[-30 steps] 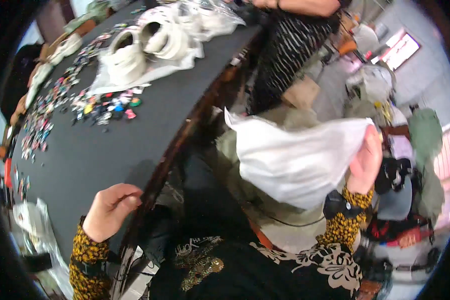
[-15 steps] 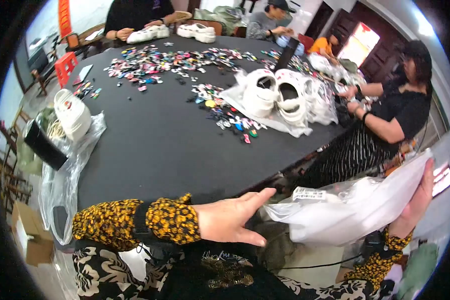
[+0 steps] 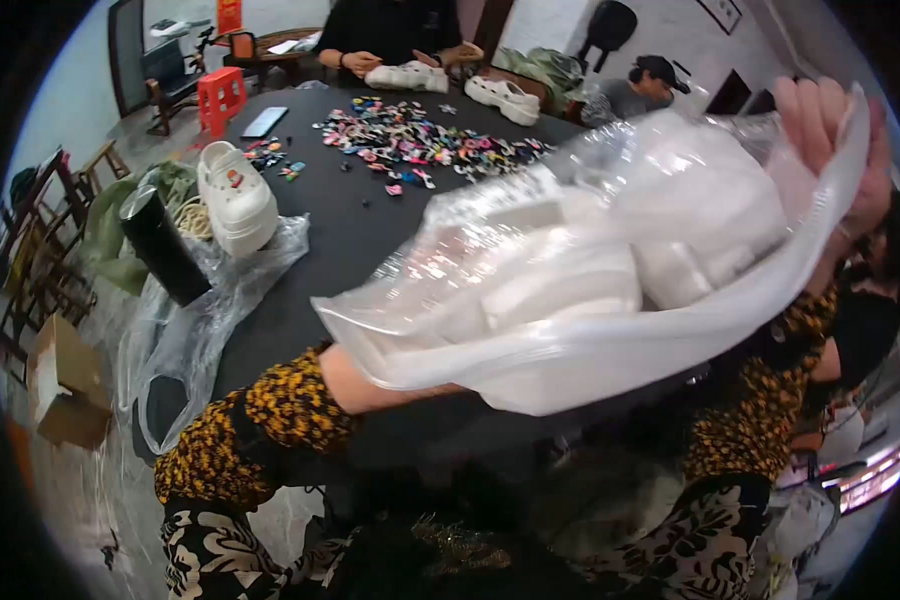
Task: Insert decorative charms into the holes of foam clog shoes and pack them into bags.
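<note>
My right hand is raised at the far right, fingers closed over the edge of a plastic bag. The bag is partly clear and partly white, with a printed label and bulky white shapes inside, perhaps shoes. It stretches slantwise in front of me, above the table. My left wrist goes behind the bag's lower left side, so the fingers of that hand are hidden. Beyond it on the left, a white clog with a small red charm lies on clear plastic wrapping.
A black cylinder leans beside the clog. Small colourful charms lie heaped on the dark table. Across it, a person handles a white clog; another clog stands nearby. A cardboard box sits at lower left.
The bag has risen from low right to in front of me, now covering the pair of clogs on the table. My left hand has gone behind it. The view has turned left.
</note>
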Available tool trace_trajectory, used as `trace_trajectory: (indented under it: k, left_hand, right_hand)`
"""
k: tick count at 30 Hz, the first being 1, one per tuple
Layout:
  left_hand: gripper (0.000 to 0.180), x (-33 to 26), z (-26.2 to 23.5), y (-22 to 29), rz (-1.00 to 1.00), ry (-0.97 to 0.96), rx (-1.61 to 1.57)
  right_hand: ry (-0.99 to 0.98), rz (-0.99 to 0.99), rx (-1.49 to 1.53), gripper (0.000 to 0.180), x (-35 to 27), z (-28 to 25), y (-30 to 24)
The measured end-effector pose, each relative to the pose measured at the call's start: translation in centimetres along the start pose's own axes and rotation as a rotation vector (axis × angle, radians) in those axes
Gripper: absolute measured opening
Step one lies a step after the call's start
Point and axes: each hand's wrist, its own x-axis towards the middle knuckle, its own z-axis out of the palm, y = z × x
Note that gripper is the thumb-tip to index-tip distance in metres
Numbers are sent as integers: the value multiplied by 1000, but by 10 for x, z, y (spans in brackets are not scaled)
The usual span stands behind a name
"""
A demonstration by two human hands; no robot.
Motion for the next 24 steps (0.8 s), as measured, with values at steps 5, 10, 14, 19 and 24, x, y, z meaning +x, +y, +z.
trace_trajectory:
  k: [5,10,14,19,24]
  left_hand:
    - [75,-19,-48,8,-89,388,-146]
    - [73,-42,-68,2,-298,379,380]
    - [64,-44,-72,-7,-483,328,536]
    - [53,-36,-54,-8,-339,268,862]
    - [54,-30,-26,-11,-285,68,1075]
  right_hand:
    - [25,-331,-94,40,12,32,86]
    - [121,230,-786,28,-65,18,170]
    - [11,681,-684,20,-121,14,184]
    - [-202,673,-587,17,-150,35,155]
    - [-537,611,-582,13,-184,59,150]
